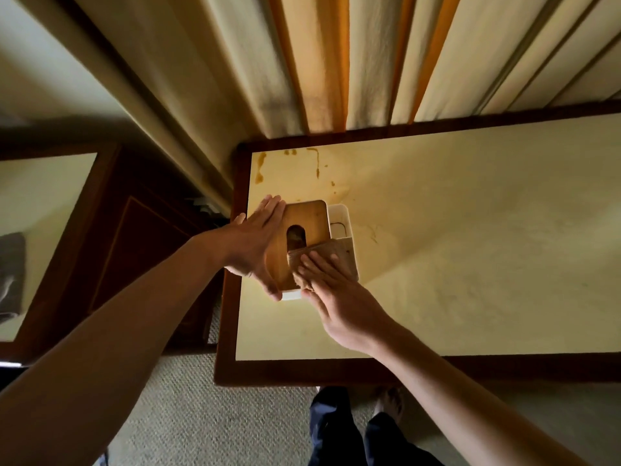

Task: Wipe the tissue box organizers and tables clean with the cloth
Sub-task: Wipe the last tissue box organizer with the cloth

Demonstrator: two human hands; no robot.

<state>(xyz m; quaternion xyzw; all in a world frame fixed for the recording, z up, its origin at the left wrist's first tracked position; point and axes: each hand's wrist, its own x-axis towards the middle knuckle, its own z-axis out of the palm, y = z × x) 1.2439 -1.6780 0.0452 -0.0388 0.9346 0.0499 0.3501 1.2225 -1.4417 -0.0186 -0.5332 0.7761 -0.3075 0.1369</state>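
A white tissue box organizer with a wooden lid and an oval slot stands near the left end of a cream-topped table. My left hand lies flat against the organizer's left side, fingers straight, thumb by the near corner. My right hand presses a beige cloth onto the lid's near right part with straight fingers. Brown stains mark the table's far left corner.
The table has a dark wooden rim. Cream and orange curtains hang behind it. Another dark-framed table stands at the left, with something grey on it. Below is carpet, with my legs and a bare foot.
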